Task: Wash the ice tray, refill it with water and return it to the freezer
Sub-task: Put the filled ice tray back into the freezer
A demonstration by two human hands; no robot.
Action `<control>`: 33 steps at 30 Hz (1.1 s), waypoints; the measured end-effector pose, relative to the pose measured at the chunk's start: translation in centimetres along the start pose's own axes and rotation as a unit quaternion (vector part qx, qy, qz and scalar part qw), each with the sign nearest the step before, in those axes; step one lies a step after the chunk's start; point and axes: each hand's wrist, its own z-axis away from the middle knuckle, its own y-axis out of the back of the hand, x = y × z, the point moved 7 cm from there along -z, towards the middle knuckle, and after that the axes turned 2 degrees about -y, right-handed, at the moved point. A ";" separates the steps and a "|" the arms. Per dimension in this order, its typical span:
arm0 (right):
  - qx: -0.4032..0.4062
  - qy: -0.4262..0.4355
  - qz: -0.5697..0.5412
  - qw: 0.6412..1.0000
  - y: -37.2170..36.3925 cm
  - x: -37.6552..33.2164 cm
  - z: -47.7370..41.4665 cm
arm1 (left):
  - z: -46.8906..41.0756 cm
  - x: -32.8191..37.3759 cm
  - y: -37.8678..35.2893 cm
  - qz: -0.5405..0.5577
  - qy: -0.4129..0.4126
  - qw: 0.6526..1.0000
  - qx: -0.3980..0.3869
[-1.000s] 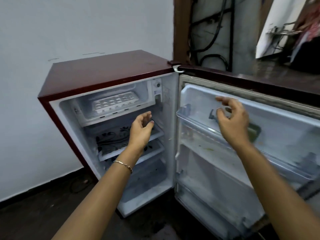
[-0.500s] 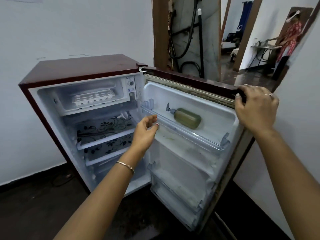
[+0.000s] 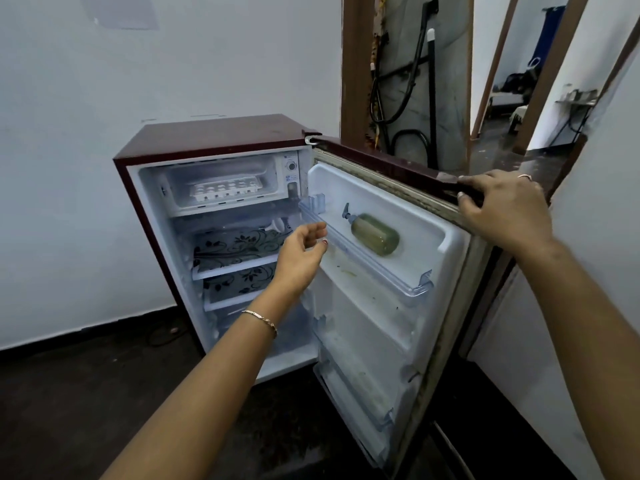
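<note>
1. The right hand (image 3: 502, 206) is on the top edge of the fridge door (image 3: 381, 323), fingers curled over the edge and gripping it. There's a ring (image 3: 524, 176) on one finger.
2. The left hand (image 3: 304, 251) is holding nothing. Its fingers are loose and a bit bent, and it hovers in the open front of the fridge (image 3: 214, 133), right by the near end of the top door shelf (image 3: 381, 271). Can't tell if it's actually touching that shelf. There's a bracelet (image 3: 261, 320) on that wrist.
3. The ice tray (image 3: 225, 190) is up and to the left of the left hand, lying flat in the freezer compartment (image 3: 270, 174), well apart from both hands. It's white with the cells facing up. Can't tell if anything's in them.
4. Between the two hands, lower than the right one, a greenish pump bottle (image 3: 375, 233) lies on its side in that top door shelf, pump end pointing toward the left hand.
5. Just left of the left hand and below it are glass shelves (image 3: 239, 247) with a black floral print.
6. The floor (image 3: 86, 393) under both arms is dark.
</note>
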 end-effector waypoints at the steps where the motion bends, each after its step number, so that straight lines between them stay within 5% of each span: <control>1: -0.007 0.009 -0.007 1.000 0.3 -0.6 0.0 | 0.1 0.1 0.2 -0.001 -0.001 1.000 0.002; 11: -0.064 0.085 -0.229 0.968 0.2 -9.0 0.7 | 0.9 1.5 6.1 -0.023 -0.027 0.998 0.045; 16: -0.111 0.133 -0.420 0.891 -1.8 -13.9 0.9 | 1.4 1.5 9.7 -0.022 -0.032 0.996 0.079; 24: -0.156 0.233 -0.532 0.799 -6.4 -23.2 1.4 | 2.0 0.7 16.9 -0.030 -0.011 0.987 0.156; 33: -0.125 0.293 -0.437 0.841 -11.6 -34.0 0.1 | 0.0 -0.9 25.4 -0.022 -0.006 0.974 0.227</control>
